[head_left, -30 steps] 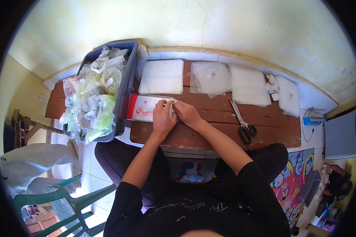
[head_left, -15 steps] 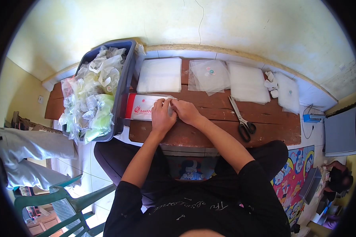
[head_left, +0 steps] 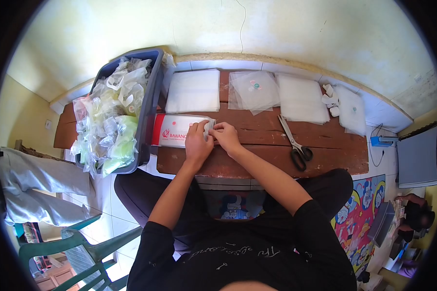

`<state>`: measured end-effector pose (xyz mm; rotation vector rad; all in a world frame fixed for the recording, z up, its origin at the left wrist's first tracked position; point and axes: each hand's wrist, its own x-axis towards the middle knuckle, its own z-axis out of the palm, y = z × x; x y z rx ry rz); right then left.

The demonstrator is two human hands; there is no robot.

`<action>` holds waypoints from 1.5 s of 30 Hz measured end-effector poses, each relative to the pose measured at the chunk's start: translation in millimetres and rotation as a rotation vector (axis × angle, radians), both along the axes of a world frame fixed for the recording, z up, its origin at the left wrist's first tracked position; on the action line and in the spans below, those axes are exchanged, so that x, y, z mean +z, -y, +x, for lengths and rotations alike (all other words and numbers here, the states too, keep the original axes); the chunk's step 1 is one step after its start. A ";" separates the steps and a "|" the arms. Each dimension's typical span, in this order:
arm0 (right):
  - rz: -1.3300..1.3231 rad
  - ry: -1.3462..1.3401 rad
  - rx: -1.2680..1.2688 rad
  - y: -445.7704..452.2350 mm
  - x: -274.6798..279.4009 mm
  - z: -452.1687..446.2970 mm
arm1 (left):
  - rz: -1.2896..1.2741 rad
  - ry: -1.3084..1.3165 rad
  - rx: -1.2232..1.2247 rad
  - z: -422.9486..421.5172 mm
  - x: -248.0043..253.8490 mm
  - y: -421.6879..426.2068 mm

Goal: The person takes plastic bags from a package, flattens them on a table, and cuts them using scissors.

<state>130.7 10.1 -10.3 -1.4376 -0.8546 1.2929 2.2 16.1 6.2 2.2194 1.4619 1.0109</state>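
Observation:
A white and red plastic packet [head_left: 176,127] printed "BAWANG" lies flat near the left end of the brown wooden table. My left hand [head_left: 198,144] presses on its right part, thumb and fingers closed around the crumpled end. Beside it, my right hand [head_left: 227,137] pinches the edge of that same end, fingertips close to the left ones. Exactly how much film each hand grips is partly hidden by the fingers. Scissors [head_left: 293,143] with black handles lie with blades apart on the table, to the right of my hands.
A grey bin [head_left: 156,92] heaped with plastic bags stands at the left. Along the wall lie stacks of clear bags [head_left: 193,91], [head_left: 303,99] and loose printed sleeves [head_left: 252,92]. Crumpled white scraps [head_left: 330,101] sit farther right. A green chair [head_left: 90,247] and another person's grey trousers [head_left: 43,186] are at left.
My right hand has drawn slightly apart from the left, its fingers extending more. More of the packet's crumpled end shows between them. The whole view has shifted a little.

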 end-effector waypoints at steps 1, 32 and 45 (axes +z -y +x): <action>-0.025 0.014 0.034 -4.0 -3.6 -1.1 | 0.015 0.001 -0.003 0.1 -0.2 0.2; 0.009 -0.264 0.043 -16.7 -24.4 -3.4 | -0.103 0.140 0.055 -3.9 -3.2 -2.8; 0.018 0.015 -0.094 -17.1 -29.4 -20.9 | -0.079 0.121 0.076 -3.7 -5.3 -5.8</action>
